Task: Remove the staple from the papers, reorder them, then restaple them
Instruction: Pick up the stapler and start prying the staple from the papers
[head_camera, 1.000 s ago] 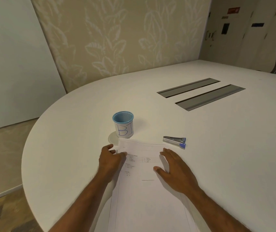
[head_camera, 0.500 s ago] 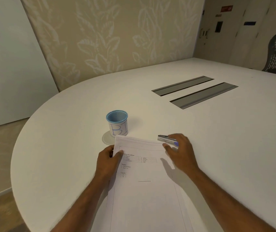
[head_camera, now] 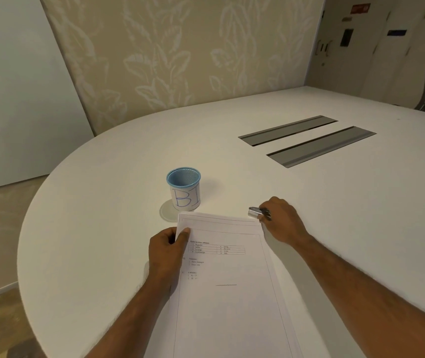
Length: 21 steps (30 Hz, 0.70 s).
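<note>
Papers (head_camera: 229,293) pinched at left edge by left hand (head_camera: 166,250); right hand (head_camera: 282,219) closed around stapler (head_camera: 256,212).

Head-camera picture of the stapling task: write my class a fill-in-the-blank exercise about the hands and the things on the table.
1. The right hand closes around the metal ____.
2. The left hand grips the ____ edge of the papers.
3. The mesh cup beyond the papers has a ____ rim.
4. The cup's label shows the handwritten letter ____.

Missing words: stapler; left; blue; B
</note>
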Motion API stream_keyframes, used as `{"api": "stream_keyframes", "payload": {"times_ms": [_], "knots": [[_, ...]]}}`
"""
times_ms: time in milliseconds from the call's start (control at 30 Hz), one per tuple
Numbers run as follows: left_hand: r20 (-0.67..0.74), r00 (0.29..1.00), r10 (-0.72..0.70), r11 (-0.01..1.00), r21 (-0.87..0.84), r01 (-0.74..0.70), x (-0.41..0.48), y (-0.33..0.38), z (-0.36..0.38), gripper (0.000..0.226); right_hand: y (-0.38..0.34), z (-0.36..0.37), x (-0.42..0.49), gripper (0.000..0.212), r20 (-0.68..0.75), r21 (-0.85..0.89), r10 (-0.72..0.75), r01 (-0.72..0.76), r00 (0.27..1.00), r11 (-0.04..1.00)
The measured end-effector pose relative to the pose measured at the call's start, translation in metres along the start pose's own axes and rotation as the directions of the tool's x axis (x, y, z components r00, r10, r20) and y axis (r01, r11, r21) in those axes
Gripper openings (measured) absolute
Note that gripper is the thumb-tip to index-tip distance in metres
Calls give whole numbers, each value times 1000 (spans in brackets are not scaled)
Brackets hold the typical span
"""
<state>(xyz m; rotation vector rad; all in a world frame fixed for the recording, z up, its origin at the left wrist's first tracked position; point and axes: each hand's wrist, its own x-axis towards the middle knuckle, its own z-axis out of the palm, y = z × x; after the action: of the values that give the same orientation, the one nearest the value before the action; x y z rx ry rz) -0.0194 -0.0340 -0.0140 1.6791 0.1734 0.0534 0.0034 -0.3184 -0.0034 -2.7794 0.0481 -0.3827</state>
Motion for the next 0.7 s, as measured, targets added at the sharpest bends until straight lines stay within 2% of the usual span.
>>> {"api": "stream_keyframes", "payload": {"times_ms": [100,167,233,267,333,400,467,500,567,633,700], "knots": [[5,1000,-4,1000,-10,4,0,-1,2,17,-4,-4,0,19,-50,56,-29,32,998,998],[8,1000,-9,1000,-17,9,-1,1,3,15,-15,-12,-3,18,-100,196,-12,31,995,980],[4,1000,-13,1000,-16,13,-1,1,4,14,-35,-18,-7,14,-114,403,31,18,993,915],[2,1000,-14,1000,-14,14,-1,2,4,14,-47,-20,-11,11,-84,536,62,-8,994,844],[6,1000,-15,1000,-9,15,-2,2,4,15,-72,-18,-23,8,52,766,127,-121,991,631],[9,1000,-17,1000,-3,17,-2,3,4,16,-95,-10,-38,12,213,873,155,-259,965,414],[2,1000,-14,1000,8,14,-3,4,4,18,-116,-1,-53,14,332,907,121,-352,935,230],[-1,1000,-9,1000,10,9,-4,5,4,18,-125,4,-60,13,363,906,94,-374,927,197],[3,1000,6,1000,-6,-6,-6,7,4,19,-136,13,-69,12,375,892,60,-378,925,249],[8,1000,9,1000,-18,-9,-8,9,3,22,-142,18,-72,17,367,877,82,-374,926,300],[13,1000,2,1000,-26,-1,-10,10,1,26,-143,20,-73,18,353,883,120,-372,928,285]]}}
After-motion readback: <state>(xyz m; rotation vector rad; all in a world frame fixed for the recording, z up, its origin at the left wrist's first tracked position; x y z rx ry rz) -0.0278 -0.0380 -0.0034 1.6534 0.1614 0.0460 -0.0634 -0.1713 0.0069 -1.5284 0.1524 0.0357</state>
